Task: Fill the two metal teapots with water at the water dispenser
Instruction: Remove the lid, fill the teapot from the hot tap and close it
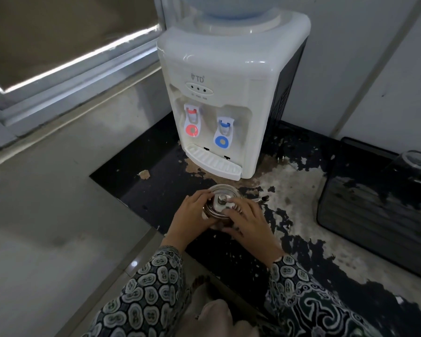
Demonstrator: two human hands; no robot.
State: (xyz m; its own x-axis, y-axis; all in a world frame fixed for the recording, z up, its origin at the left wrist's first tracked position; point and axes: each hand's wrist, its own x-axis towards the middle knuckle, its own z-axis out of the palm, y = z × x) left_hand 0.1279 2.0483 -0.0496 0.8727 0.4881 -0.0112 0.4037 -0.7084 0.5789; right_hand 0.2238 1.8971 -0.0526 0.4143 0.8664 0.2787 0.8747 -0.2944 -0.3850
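Note:
A small metal teapot (220, 201) with a knobbed lid stands on the worn black counter (131, 171), just in front of the white water dispenser (229, 93). Its spout points right. My left hand (192, 215) holds the pot's left side, fingers curled around the body. My right hand (248, 220) lies over the lid's right side, fingers bent down onto it. The dispenser has a red tap (192, 122) on the left, a blue tap (224, 135) on the right and a drip tray (213, 162) below. Only one teapot is in view.
A black tray (374, 215) with an upturned glass (413, 166) stands at the right. A window frame (71, 76) runs along the left wall. The counter's coating is peeled in patches around the dispenser. My patterned sleeves fill the bottom.

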